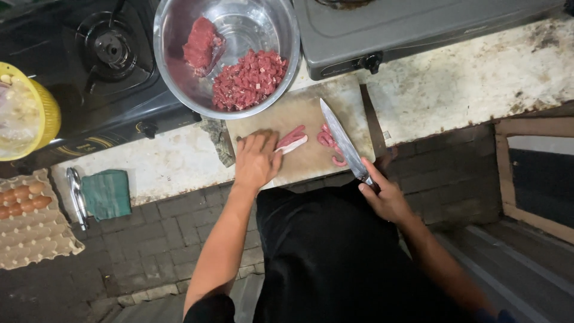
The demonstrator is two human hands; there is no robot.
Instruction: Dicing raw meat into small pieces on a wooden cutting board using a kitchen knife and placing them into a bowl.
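Meat strips (pixel 293 139) beside bowl (pixel 173 72) of cubes (pixel 248 81)

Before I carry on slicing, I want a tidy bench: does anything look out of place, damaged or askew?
The cutting board overhangs the counter's front edge, where the left hand pins a meat strip. The counter top is stained and worn. A crumpled cloth is wedged at the board's left edge. The right hand holds the knife.

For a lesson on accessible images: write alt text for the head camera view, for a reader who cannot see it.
A left hand presses a strip of raw meat onto a cutting board while the right hand holds a knife. A steel bowl of diced meat sits behind.
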